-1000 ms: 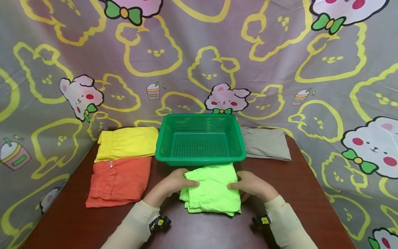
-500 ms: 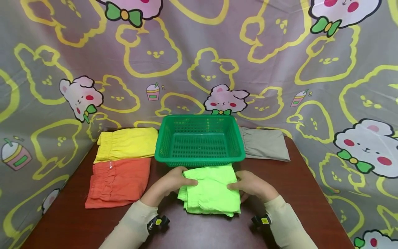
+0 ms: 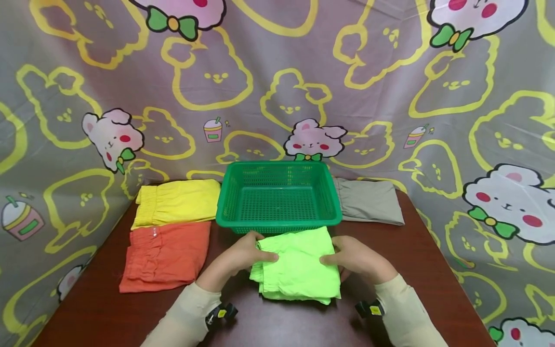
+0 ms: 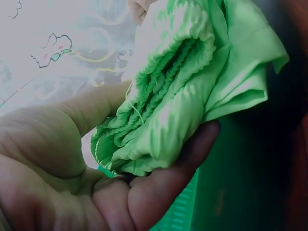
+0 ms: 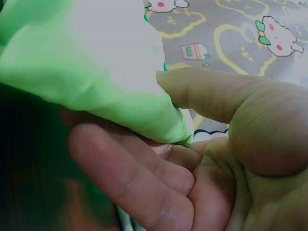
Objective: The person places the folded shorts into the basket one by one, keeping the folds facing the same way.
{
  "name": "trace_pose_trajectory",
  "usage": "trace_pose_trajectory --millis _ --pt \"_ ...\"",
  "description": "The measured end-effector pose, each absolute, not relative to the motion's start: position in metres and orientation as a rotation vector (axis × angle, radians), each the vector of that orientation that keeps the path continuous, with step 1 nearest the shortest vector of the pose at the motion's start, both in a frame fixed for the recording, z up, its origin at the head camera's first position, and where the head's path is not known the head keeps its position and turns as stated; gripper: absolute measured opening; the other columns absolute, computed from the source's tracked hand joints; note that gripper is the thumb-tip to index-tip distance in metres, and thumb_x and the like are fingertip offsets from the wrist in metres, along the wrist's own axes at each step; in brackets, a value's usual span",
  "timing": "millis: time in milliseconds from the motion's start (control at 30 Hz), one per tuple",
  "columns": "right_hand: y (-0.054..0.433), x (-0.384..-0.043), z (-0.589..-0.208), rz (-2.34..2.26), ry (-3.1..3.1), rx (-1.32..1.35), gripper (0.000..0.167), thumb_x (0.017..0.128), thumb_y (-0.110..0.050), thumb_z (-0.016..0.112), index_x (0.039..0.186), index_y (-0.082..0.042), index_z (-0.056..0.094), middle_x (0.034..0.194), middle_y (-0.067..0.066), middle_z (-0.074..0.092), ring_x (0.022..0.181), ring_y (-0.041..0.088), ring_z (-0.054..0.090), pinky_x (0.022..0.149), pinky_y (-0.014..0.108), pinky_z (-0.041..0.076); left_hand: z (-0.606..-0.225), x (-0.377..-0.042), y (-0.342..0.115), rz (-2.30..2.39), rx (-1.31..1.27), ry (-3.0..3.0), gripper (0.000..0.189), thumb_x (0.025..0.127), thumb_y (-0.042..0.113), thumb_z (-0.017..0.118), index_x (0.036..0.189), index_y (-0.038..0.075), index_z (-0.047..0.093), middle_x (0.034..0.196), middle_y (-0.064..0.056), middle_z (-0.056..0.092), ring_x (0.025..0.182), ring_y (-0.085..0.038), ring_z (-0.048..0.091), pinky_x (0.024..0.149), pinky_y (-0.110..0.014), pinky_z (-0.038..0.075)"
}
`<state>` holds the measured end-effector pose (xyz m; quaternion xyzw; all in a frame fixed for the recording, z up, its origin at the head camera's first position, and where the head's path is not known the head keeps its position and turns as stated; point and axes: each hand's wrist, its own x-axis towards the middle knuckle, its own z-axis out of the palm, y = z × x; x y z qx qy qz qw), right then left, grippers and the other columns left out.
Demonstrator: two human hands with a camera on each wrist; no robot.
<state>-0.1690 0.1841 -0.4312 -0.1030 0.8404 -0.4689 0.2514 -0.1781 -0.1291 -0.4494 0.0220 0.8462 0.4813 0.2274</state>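
A folded pair of neon green shorts [image 3: 299, 270] with a gathered elastic waistband is held between both hands, just in front of the green basket [image 3: 279, 223]. My left hand [image 3: 243, 253] grips the waistband side, thumb on top and fingers beneath. In the left wrist view the elastic waistband [image 4: 168, 130] shows its ruffled folds between thumb and fingers. On the opposite side my right hand [image 3: 357, 258] pinches the folded edge, its thumb pressed on top. The right wrist view shows fingers [image 5: 125, 173] under the cloth [image 5: 91, 72].
Folded yellow shorts [image 3: 179, 202] and folded orange shorts [image 3: 166, 258] lie at the left of the brown table [image 3: 416, 279]. A folded grey garment [image 3: 370, 201] lies right of the basket, partly behind it. A patterned cloth [image 3: 277, 43] hangs behind and along the sides.
The right hand has shifted slightly to the right, and the right side of the green shorts has moved with it. Both hands keep their hold.
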Motion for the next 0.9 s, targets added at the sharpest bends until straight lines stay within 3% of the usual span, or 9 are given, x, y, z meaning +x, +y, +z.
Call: trace_pose_trajectory --millis 233,467,633,800,900 --pt "0.186 -0.167 -0.426 -1.267 2.286 -0.303 0.038 0.092 -0.025 0.077 0.113 0.001 0.062 0.091 0.01 0.069 0.064 0.027 0.072 0.058 0.043 0.06 -0.445 -0.176 -0.131 1.326 0.108 2.338 0.09 0.08 0.04 0.088 0.147 0.0 0.044 0.146 -0.021 0.05 0.113 -0.03 0.063 0.072 -0.043 0.059" --pt "0.187 -0.165 -0.422 -1.252 2.298 -0.299 0.04 0.091 -0.027 0.078 0.115 0.0 0.062 0.092 0.01 0.069 0.065 0.026 0.072 0.058 0.043 0.061 -0.439 -0.176 -0.134 1.322 0.186 2.344 0.065 0.081 0.039 0.087 0.128 0.002 0.061 0.115 -0.009 0.066 0.088 -0.018 0.068 0.067 -0.037 0.059" --pt "0.188 -0.163 -0.418 -1.281 2.296 -0.318 0.041 0.091 -0.027 0.078 0.116 0.001 0.061 0.09 0.01 0.07 0.066 0.026 0.072 0.057 0.044 0.06 -0.432 -0.173 -0.135 1.325 0.202 2.342 0.066 0.082 0.038 0.086 0.131 0.003 0.06 0.119 -0.008 0.065 0.091 -0.018 0.066 0.069 -0.037 0.058" --pt "0.189 -0.163 -0.415 -1.306 2.287 -0.334 0.04 0.092 -0.026 0.077 0.115 0.002 0.06 0.088 0.01 0.07 0.065 0.027 0.072 0.057 0.045 0.06 -0.429 -0.173 -0.137 1.374 0.242 2.316 0.059 0.083 0.035 0.086 0.124 0.001 0.061 0.107 -0.008 0.066 0.085 -0.018 0.065 0.07 -0.034 0.057" --pt "0.19 -0.163 -0.413 -1.32 2.286 -0.331 0.04 0.092 -0.026 0.077 0.114 0.002 0.06 0.089 0.011 0.07 0.066 0.027 0.072 0.058 0.046 0.06 -0.427 -0.172 -0.139 1.372 0.239 2.322 0.066 0.084 0.036 0.085 0.13 0.0 0.057 0.115 -0.009 0.066 0.088 -0.018 0.064 0.073 -0.034 0.056"
